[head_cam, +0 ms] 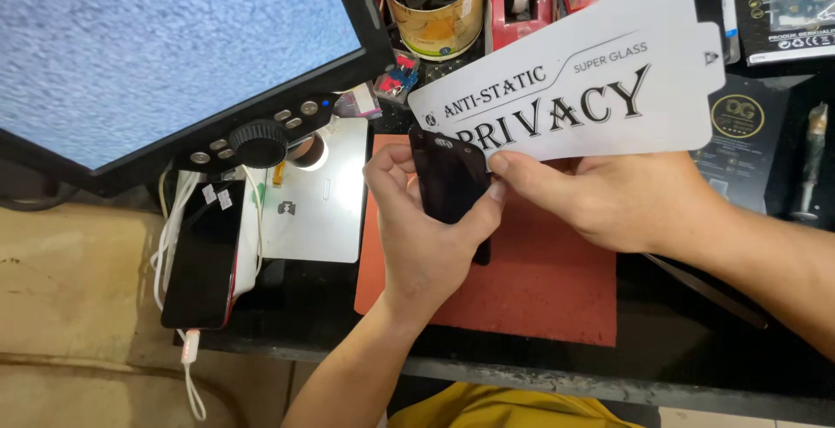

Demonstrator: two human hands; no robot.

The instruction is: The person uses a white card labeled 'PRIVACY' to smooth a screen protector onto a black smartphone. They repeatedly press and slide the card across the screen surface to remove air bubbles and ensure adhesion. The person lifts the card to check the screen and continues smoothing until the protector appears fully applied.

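Note:
My left hand (424,235) grips a dark glass screen protector (450,186) by its edges, held upright above an orange work mat (539,284). My right hand (613,202) pinches a large white printed backing sheet (578,89) at its lower edge, right beside the dark glass. The sheet's left end overlaps the top of the glass. Both hands hover over the mat, thumbs nearly touching.
A black phone (202,258) lies at the left with a white cable (187,358) under it. Behind it are a lit white microscope base (317,206), a tilted monitor (156,45), a tin of tools (439,2) and dark product boxes (770,10) at the back right.

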